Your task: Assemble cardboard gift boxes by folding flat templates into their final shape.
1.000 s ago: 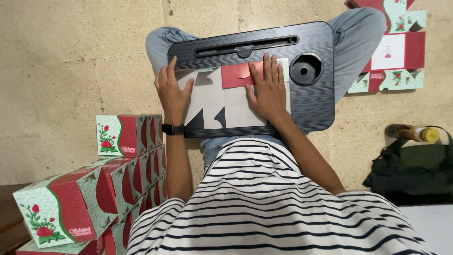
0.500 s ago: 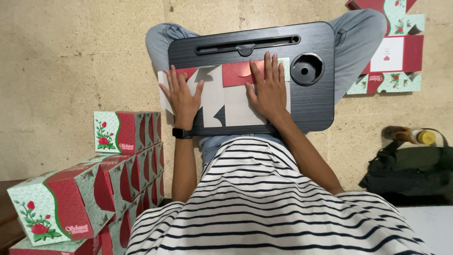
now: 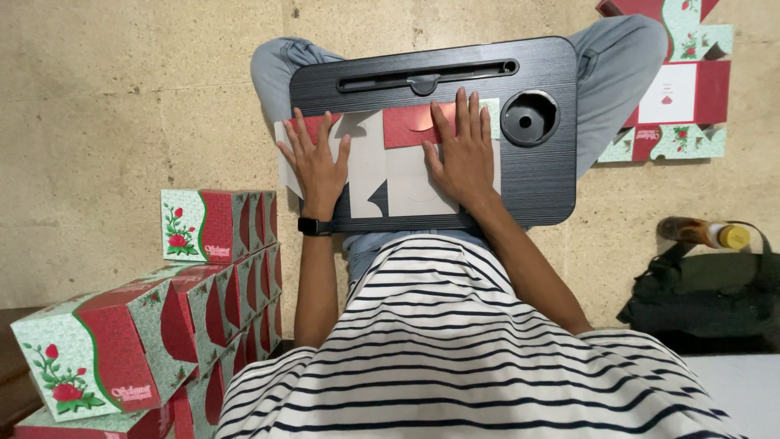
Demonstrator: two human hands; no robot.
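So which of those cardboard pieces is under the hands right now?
The flat unfolded carton blank on the black lap tray; both hands press it. The other flat blanks lie untouched on the floor.

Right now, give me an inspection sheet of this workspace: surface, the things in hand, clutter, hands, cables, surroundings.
Surface: black lap tray across the legs, round cup recess at right, long slot along the far edge.
Things in hand: flat unfolded carton blank, grey inside up, red flaps at top.
Clutter: assembled red and green floral cartons stacked at left; more flat blanks on the floor at right.
Hands: left hand and right hand both pressed flat on the blank, fingers spread.
Cables: nothing seen.
Surroundings: beige stone floor; black bag with a bottle at right.
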